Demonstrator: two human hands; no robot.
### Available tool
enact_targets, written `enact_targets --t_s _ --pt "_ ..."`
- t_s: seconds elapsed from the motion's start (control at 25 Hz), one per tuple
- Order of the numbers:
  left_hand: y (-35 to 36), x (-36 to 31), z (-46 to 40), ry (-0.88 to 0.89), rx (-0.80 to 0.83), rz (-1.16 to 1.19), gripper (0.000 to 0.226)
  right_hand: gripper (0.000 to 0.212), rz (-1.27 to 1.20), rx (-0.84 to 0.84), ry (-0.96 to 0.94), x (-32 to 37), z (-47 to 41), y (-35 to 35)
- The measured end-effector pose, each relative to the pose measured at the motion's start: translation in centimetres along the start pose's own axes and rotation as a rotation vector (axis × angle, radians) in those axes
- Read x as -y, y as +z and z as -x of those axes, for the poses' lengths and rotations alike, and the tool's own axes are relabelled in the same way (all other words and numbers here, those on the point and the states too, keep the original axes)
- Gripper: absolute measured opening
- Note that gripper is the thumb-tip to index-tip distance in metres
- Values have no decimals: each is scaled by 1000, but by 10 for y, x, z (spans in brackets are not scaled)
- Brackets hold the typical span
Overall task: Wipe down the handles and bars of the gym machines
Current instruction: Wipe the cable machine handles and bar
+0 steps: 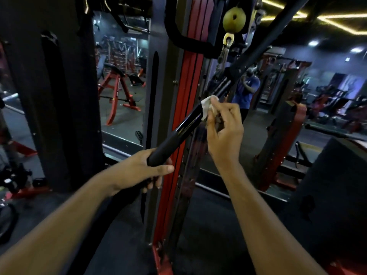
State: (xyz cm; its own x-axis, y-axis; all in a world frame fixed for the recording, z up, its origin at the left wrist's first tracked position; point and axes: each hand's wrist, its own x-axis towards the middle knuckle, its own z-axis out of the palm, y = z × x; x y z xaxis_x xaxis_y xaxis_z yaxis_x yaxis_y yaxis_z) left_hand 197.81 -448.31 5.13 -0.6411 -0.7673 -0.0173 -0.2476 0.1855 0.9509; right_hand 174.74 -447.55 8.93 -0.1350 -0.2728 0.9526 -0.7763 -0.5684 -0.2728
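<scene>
A long black pull-down bar (188, 124) slants from lower left up to the upper right, hanging from a clip under a yellow-green ball (234, 19). My left hand (143, 171) grips its matte rubber end grip (164, 149). My right hand (224, 133) pinches a white cloth (208, 105) and presses it against the glossy part of the bar, just above the grip. The cloth wraps partly round the bar.
A red and grey machine upright (184, 96) stands right behind the bar. A wall mirror (278, 100) beyond it reflects a person in a blue shirt and red machines. A red bench frame (119, 90) shows at the left. A dark padded block (333, 185) sits at lower right.
</scene>
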Motion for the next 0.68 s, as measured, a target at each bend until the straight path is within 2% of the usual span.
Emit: enact_targets --t_s 0.08,0.16,0.28,0.32,0.4,0.52,0.64,0.68 --pt "0 5 2 -51 83 132 40 19 36 197 -116 2 8 -13" --pt "5 7 2 -41 57 117 34 21 114 312 -201 5 4 -27" --pt "12 6 4 26 -9 54 30 24 329 264 -324 10 -28 -37" --pt "15 6 5 48 -16 43 29 24 393 299 -377 13 -40 -37" --pt "15 8 8 72 -29 31 29 24 514 469 -459 21 -53 -31" --pt "12 5 13 81 -58 -2 26 21 562 688 -425 35 -51 -23" --pt "4 3 17 48 -65 -37 36 26 645 888 -531 50 -60 -23" --pt "1 2 18 42 -60 -47 39 27 701 910 -557 50 -67 -23"
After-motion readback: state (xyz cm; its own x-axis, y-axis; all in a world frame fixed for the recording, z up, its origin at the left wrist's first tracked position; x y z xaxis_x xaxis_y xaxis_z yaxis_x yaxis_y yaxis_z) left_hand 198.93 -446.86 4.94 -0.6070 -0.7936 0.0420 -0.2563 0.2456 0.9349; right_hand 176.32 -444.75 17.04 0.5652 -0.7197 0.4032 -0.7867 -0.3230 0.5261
